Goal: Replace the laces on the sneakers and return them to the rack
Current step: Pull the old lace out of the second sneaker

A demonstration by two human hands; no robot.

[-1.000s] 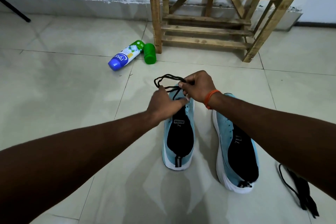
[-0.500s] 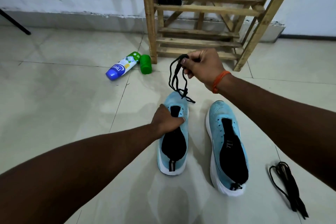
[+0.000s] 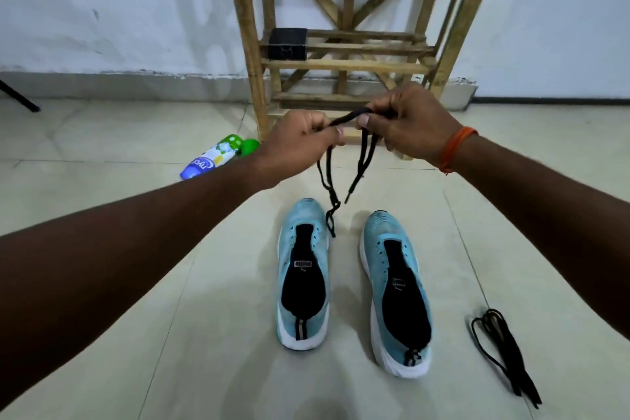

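Left hand and right hand both pinch one black lace (ends dangling) above two blue sneakers.

Location type: plain domestic interior. Indicators: glossy pale floor tiles with visible grout lines; white painted wall with a scuffed grey skirting band; unfinished slatted wooden rack against the wall; blue-and-white household spray can lying on the tiles.
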